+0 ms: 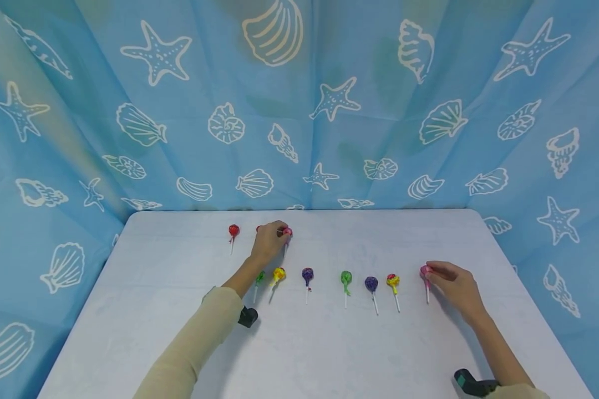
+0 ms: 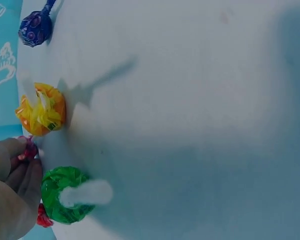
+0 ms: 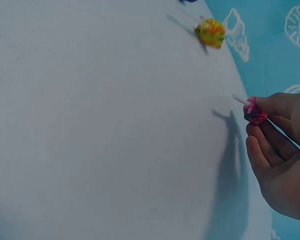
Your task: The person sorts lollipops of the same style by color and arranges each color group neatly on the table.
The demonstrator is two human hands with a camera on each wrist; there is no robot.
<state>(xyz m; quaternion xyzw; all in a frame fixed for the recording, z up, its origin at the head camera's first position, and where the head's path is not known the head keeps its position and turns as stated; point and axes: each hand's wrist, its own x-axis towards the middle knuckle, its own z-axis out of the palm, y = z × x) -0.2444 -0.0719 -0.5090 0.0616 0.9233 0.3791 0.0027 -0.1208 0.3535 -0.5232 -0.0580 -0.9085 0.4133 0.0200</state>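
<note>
The left hand (image 1: 269, 244) pinches a pink lollipop (image 1: 287, 232) far across the table (image 1: 359, 354), the right hand (image 1: 454, 285) another pink one (image 1: 425, 271) near a yellow lollipop (image 1: 392, 280), apparently positioning both, which calls for gentle release.

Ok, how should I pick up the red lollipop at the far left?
Probably pinch its round head across the sides, coming from the left: the head looks fatter than the thin stick, and the left hand is over to its right.
</note>
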